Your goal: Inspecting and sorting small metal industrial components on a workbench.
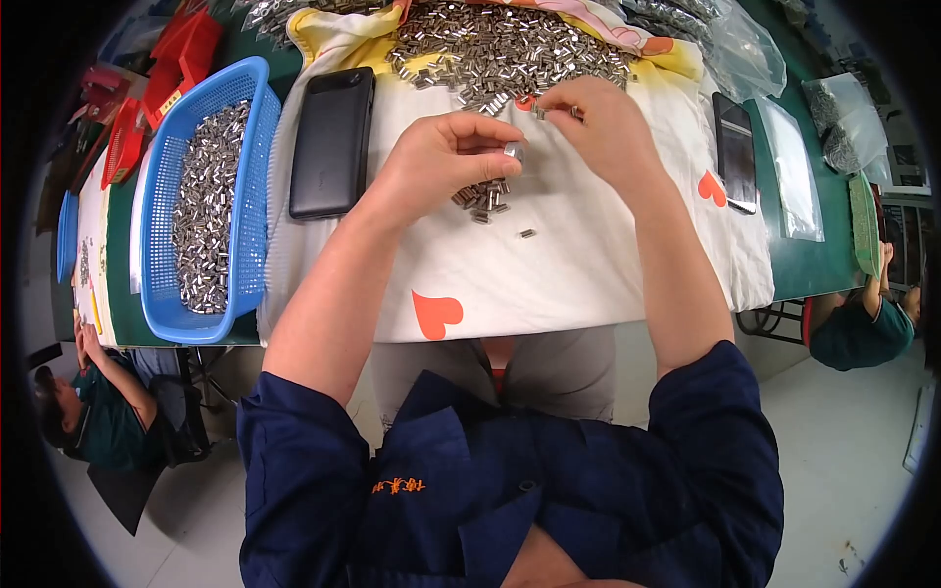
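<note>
White cloth (588, 265) covers the green bench (814, 265). Above the phone (331, 142) and to its right, a big heap (510, 49) of small metal sleeves remains unsorted; left of the phone, the blue basket (250, 98) is well filled. The left hand (441, 162) pinches one sleeve (513, 150); the right hand (598, 127) pinches at the heap's edge.

metal-piece heap (510, 44) cut off — top edge
</note>
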Motion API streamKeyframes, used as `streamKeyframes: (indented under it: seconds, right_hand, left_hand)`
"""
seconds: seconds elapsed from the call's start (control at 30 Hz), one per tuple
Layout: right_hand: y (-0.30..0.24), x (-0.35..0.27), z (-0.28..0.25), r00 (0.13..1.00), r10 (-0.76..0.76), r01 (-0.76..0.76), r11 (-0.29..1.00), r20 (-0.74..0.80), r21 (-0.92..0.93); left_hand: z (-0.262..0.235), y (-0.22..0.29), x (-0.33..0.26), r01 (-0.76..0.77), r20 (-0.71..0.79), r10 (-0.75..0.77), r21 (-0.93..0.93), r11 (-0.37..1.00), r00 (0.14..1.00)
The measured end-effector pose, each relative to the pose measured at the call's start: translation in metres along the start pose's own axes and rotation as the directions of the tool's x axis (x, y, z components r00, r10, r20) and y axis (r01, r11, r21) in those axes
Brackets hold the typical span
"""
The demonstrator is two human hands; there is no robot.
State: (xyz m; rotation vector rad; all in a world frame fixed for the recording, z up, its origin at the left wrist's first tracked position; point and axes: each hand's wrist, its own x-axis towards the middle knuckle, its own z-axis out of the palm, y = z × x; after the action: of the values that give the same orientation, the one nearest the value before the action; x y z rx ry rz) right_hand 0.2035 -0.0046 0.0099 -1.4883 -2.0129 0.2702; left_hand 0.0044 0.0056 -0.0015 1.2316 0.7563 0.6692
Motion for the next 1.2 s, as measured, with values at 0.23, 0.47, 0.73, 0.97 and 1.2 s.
streamKeyframes:
  seconds: [0.23,0.47,0.73,0.97,1.2]
  right_hand:
    - [0.002,-0.002,0.005,0.998,-0.002,0.013,0.980,0.058,-0.200]
    - [-0.027,-0.001,-0.007,0.986,0.123,-0.142,0.971,0.112,0.190]
    - [-0.033,-0.007,-0.002,0.993,0.039,-0.088,0.884,0.114,0.459]
    - [-0.038,-0.012,0.008,0.990,-0.122,0.130,0.983,-0.065,0.128]
    - [-0.034,-0.011,0.004,0.999,0.006,0.005,0.951,-0.034,0.310]
  left_hand:
    - [0.000,-0.001,0.002,-0.041,-0.022,0.040,-0.029,0.999,0.999]
    - [-0.005,-0.003,0.003,-0.058,-0.115,0.039,-0.165,0.985,0.993]
    - [-0.006,-0.003,0.003,-0.059,-0.098,0.044,-0.153,0.986,0.994]
    - [0.000,0.003,0.000,-0.045,-0.153,0.041,-0.019,0.999,0.987]
    - [0.001,0.002,0.000,-0.102,-0.122,0.097,-0.032,0.994,0.988]
